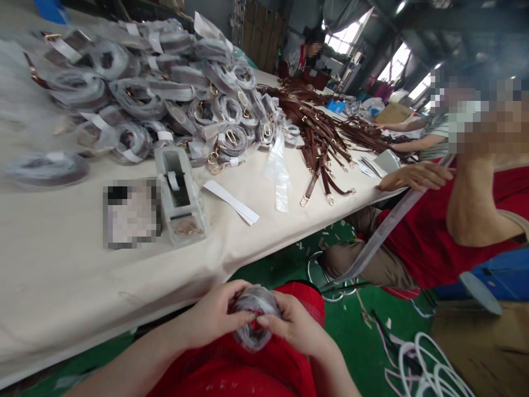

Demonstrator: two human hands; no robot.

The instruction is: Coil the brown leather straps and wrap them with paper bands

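Item 1: wrapped coil (260, 299), clear plastic, qty 1; held in front of wearer's red clothing (231, 380), off the table (61, 270) edge. L. hand (221, 311) grips one side, R. hand (297, 322) the other; fingers curled round outer rim, thumbs nearly meeting over centre.

Item 2: pile of finished-looking coils (136, 96), qty many, uncounted; several w/ white bands, some w/ gold-col. clips showing. Stray coil (47, 168) lies apart, nr L. edge.

Item 3: tape dispenser (184, 209), nearest the wearer; white strips (231, 201) just beside; clear sleeve (281, 171) beyond.

Item 4: loose brown straps (322, 132), large qty, unwrapped, toward co-worker (417, 237) at R.

Status (est.): big share done, judging by pile; Item 1 coiled & wrapped, prob. lacks band, none seen on it. Strips apparently for such bands. Item 4 stock appears left to do.

Obscured: most fingertips behind Item 1; its far side unseen, so a band there can't be excluded. Strap inside barely legible thru plastic. Pixelated item (132, 218) L. of dispenser: unident. Back of pile & far straps overlap, no count poss.
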